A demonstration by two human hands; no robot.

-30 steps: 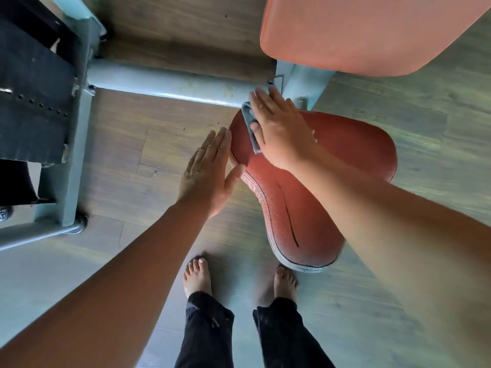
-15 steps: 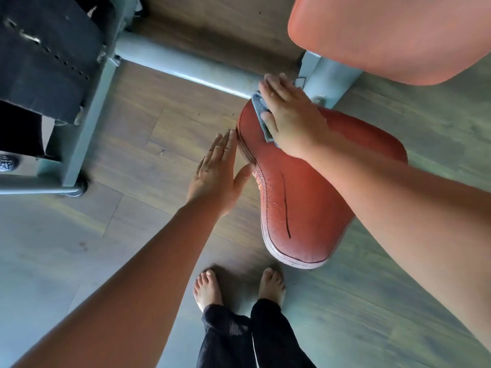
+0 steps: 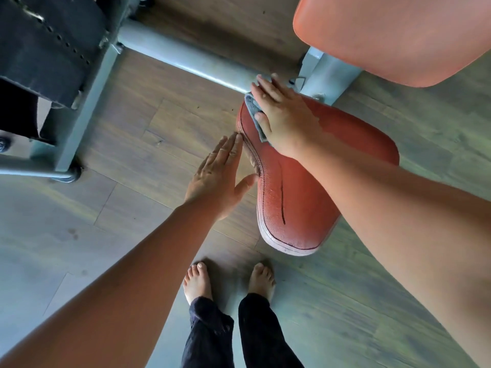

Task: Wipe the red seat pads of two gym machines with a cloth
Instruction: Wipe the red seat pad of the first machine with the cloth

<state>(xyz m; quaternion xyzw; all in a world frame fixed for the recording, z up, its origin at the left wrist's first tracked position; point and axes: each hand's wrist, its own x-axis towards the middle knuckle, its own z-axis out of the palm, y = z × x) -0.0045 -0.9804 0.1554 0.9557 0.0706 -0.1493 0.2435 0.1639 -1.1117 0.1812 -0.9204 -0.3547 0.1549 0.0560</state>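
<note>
Both hands are busy: my left hand [image 3: 218, 179], fingers straight and holding nothing, is touching the left edge of the red seat pad [image 3: 297, 208]. The grey cloth [image 3: 253, 110] is lying on the pad's far end, my right hand [image 3: 287, 120] pressing it flat with extended fingers. I am judging this the wiping step, and it is calling next for a stroke back toward me.

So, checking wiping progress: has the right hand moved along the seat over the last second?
No. The right hand still presses the cloth on the far left corner of the seat, beside the tube, as before.
</note>
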